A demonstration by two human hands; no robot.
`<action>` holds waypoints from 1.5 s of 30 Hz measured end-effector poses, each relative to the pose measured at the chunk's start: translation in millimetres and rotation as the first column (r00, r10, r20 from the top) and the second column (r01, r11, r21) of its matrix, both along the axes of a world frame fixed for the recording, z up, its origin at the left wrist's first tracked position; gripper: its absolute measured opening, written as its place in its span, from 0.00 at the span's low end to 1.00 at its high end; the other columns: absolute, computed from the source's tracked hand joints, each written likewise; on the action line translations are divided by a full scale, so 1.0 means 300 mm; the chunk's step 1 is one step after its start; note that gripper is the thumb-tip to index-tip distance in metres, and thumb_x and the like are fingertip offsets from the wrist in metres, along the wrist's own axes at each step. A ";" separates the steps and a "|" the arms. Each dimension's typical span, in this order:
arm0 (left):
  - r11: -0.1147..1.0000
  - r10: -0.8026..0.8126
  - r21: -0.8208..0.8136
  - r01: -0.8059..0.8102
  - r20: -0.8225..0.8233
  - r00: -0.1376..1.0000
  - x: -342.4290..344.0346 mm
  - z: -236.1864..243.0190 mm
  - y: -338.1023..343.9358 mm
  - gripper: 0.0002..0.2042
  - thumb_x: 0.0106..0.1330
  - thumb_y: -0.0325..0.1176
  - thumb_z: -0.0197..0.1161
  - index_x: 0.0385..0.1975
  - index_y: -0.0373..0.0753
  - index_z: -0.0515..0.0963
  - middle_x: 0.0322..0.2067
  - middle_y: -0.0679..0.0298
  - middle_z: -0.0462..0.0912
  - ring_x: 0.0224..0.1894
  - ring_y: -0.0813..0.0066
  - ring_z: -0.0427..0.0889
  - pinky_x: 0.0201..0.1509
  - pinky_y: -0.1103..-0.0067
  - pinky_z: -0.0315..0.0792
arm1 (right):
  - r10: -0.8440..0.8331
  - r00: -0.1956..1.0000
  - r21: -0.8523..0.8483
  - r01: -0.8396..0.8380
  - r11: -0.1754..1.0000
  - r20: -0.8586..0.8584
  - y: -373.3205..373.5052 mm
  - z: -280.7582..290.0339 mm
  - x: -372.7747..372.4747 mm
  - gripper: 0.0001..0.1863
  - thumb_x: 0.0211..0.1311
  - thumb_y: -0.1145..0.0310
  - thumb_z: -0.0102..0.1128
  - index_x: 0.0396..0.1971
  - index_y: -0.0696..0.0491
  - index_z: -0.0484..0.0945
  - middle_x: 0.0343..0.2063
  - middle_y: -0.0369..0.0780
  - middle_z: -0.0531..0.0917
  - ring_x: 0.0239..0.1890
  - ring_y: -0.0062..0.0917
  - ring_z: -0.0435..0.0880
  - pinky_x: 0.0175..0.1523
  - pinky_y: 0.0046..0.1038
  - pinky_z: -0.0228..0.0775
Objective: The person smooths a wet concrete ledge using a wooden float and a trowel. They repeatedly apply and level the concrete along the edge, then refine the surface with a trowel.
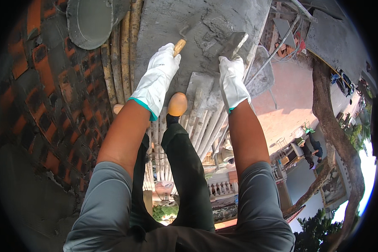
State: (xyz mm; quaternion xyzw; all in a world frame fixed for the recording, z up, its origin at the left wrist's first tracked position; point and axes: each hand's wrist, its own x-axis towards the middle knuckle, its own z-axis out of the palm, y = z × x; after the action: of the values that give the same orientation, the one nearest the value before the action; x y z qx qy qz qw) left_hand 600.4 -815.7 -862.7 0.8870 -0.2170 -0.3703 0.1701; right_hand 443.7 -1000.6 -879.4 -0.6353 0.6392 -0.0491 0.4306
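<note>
My left hand (164, 63), in a white glove with a teal cuff lining, is closed round the wooden handle (179, 47) of a trowel. The trowel's bent metal neck runs toward wet grey mortar (214, 25), and its blade blends into that mortar. My right hand (233, 75), gloved alike, grips a flat mortar-caked tool (234, 43) with a pale edge; its handle is hidden in the fist. Both hands are over a broad grey board (155, 29) smeared with mortar.
A brick wall (42, 67), partly mortared, rises at left. Beside it is a bucket (88, 25) of grey mix. Wooden poles (206, 130) form the platform under my orange-toed shoe (177, 104). A wheelbarrow (262, 71), a tree trunk (327, 109) and two people (311, 150) are at right, below.
</note>
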 end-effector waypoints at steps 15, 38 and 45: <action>0.933 0.196 -0.008 -0.361 -0.829 0.524 -0.034 0.139 0.159 0.13 0.78 0.39 0.69 0.55 0.44 0.78 0.35 0.69 0.87 0.26 0.82 0.84 0.26 0.82 0.77 | -0.227 0.968 0.270 0.192 0.943 0.103 0.212 0.500 -0.128 0.30 0.64 0.71 0.70 0.66 0.59 0.77 0.56 0.47 0.87 0.58 0.34 0.86 0.65 0.31 0.76; 0.935 -0.291 -0.177 0.308 0.115 0.950 -0.163 1.516 0.185 0.20 0.68 0.30 0.70 0.59 0.37 0.77 0.49 0.46 0.85 0.52 0.43 0.86 0.56 0.58 0.80 | -0.518 0.525 0.524 0.153 0.838 0.675 0.233 1.200 -0.147 0.36 0.68 0.81 0.67 0.75 0.57 0.69 0.59 0.44 0.87 0.54 0.31 0.88 0.61 0.32 0.82; 0.939 -0.100 -0.318 0.134 0.120 0.988 -0.115 1.777 0.313 0.15 0.70 0.32 0.67 0.54 0.37 0.77 0.45 0.45 0.86 0.50 0.43 0.86 0.53 0.58 0.80 | -0.483 0.458 0.538 0.012 0.843 0.747 0.239 1.375 -0.133 0.33 0.66 0.79 0.69 0.70 0.60 0.69 0.55 0.44 0.87 0.54 0.29 0.88 0.62 0.29 0.81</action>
State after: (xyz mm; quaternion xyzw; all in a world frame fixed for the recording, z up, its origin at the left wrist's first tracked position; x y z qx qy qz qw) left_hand 565.9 -721.7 -329.5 0.8501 -0.3357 -0.2934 0.2802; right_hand 403.8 -929.0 -467.1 -0.2987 0.4170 -0.2709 0.8145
